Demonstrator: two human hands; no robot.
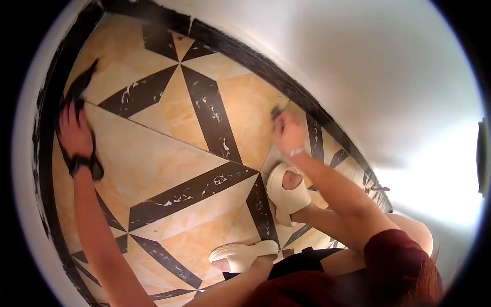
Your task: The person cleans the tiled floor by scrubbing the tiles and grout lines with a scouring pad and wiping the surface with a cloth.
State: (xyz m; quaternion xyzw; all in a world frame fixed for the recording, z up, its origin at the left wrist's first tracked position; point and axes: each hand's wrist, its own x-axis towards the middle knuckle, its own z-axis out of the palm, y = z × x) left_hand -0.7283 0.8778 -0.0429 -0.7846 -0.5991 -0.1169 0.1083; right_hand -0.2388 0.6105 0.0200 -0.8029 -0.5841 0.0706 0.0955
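Observation:
At the left, my left hand [75, 130] lies over a thin black item [81, 84] on the floor beside the dark skirting. Its fingers are spread and pressed on that item, and part of the black material shows around the hand and wrist. My right hand [289, 134] is closed around a small dark object [276, 112], held low over the tiles right of centre. The hand is blurred, and most of the object is hidden in its fingers.
Patterned tiles [153, 148] cover the floor. Dark skirting [240, 47] runs along the white wall [358, 66]. My feet, in cream slippers [286, 197], are at the lower centre. A small reddish-brown item [379, 189] lies by the wall at the right.

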